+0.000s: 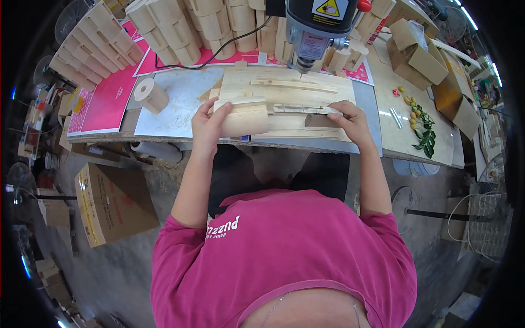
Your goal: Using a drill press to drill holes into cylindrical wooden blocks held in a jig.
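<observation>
My left hand [206, 127] grips a pale wooden cylinder [243, 116] lying on its side on a wooden jig board [284, 86]. My right hand [350, 121] rests at the board's right end, fingers closed on a thin wooden slat [306, 110] and a small dark block [316, 121]. A drill press head [317, 27] hangs above the board's far edge, its bit just behind the cylinder.
Stacks of similar wooden cylinders [180, 27] line the back of the bench, and one [151, 95] stands alone at the left. Cardboard boxes [418, 54] and a leafy twig with small yellow fruit [421, 128] are on the right. A large carton [112, 202] sits on the floor.
</observation>
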Action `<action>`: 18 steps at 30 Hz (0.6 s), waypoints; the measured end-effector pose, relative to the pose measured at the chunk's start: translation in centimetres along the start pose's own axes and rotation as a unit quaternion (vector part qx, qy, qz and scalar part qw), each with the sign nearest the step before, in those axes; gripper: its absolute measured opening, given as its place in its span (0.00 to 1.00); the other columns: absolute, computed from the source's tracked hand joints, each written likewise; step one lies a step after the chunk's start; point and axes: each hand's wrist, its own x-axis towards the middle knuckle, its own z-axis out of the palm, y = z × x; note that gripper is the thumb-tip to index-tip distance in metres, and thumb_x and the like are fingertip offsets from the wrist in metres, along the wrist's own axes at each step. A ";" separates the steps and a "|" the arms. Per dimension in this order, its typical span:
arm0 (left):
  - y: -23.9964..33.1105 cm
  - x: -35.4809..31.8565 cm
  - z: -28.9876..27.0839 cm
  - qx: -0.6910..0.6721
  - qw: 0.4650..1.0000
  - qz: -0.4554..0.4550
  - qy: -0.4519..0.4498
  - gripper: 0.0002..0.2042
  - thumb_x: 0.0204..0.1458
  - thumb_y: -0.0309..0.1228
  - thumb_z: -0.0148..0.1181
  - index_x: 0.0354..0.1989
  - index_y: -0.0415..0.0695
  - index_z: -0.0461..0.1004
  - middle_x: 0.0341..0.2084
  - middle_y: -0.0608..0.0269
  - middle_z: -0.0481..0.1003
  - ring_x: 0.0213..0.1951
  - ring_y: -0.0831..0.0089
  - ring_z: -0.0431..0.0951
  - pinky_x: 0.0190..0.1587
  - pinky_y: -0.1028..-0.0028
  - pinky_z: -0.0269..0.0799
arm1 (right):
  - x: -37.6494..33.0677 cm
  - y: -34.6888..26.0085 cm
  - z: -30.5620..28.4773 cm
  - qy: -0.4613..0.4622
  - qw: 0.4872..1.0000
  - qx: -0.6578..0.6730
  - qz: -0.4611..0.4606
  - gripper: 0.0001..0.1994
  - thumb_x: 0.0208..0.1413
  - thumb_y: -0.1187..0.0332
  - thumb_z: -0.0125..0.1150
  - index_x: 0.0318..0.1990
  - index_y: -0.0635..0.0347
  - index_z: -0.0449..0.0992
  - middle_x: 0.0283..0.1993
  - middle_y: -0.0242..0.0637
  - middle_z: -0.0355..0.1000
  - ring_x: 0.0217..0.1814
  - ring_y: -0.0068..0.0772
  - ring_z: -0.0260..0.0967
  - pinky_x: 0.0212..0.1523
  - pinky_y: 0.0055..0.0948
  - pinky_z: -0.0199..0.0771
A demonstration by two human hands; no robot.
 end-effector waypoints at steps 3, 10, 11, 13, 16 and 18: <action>-0.3 -0.2 0.5 0.031 0.999 -0.002 -0.025 0.27 0.43 0.33 0.65 0.50 0.31 0.65 0.29 0.55 0.74 0.30 0.75 0.75 0.32 0.79 0.69 | -0.5 -0.4 0.1 -0.006 1.000 0.012 -0.013 0.10 0.44 0.72 0.64 0.36 0.64 0.77 0.34 0.32 0.72 0.37 0.23 0.66 0.39 0.21 0.64; -1.5 -0.5 0.8 0.009 0.998 -0.038 -0.047 0.28 0.43 0.33 0.65 0.51 0.32 0.64 0.25 0.59 0.72 0.27 0.76 0.74 0.29 0.79 0.68 | -1.2 0.2 -0.2 0.002 1.000 -0.001 -0.030 0.09 0.44 0.73 0.63 0.35 0.65 0.77 0.33 0.33 0.71 0.37 0.24 0.66 0.38 0.21 0.64; -1.6 -0.4 0.8 0.010 0.998 -0.034 -0.050 0.28 0.43 0.33 0.65 0.51 0.32 0.64 0.24 0.60 0.72 0.26 0.77 0.73 0.28 0.80 0.67 | -1.2 0.1 -0.3 0.000 0.999 -0.009 -0.031 0.09 0.44 0.73 0.63 0.35 0.65 0.77 0.33 0.33 0.71 0.37 0.24 0.66 0.38 0.21 0.64; -1.8 -0.3 0.9 0.013 0.998 -0.030 -0.053 0.28 0.44 0.33 0.65 0.51 0.32 0.63 0.23 0.60 0.72 0.25 0.78 0.73 0.27 0.80 0.67 | -1.1 0.1 -0.4 -0.004 0.999 -0.008 -0.030 0.09 0.44 0.73 0.63 0.36 0.64 0.77 0.33 0.33 0.71 0.37 0.24 0.66 0.39 0.21 0.64; -1.9 -0.2 1.0 0.022 0.998 -0.031 -0.059 0.27 0.44 0.33 0.64 0.51 0.32 0.64 0.22 0.61 0.72 0.24 0.79 0.73 0.26 0.81 0.66 | -1.0 0.3 -0.5 -0.012 0.999 -0.009 -0.029 0.10 0.44 0.73 0.63 0.36 0.64 0.77 0.34 0.32 0.71 0.37 0.24 0.66 0.39 0.21 0.64; -1.7 -0.3 1.2 0.029 0.996 -0.020 -0.085 0.26 0.45 0.33 0.63 0.51 0.32 0.64 0.21 0.62 0.72 0.24 0.81 0.72 0.25 0.82 0.64 | -0.9 0.4 -0.5 -0.015 0.999 -0.010 -0.027 0.10 0.44 0.72 0.63 0.36 0.64 0.77 0.34 0.33 0.71 0.37 0.24 0.66 0.39 0.21 0.64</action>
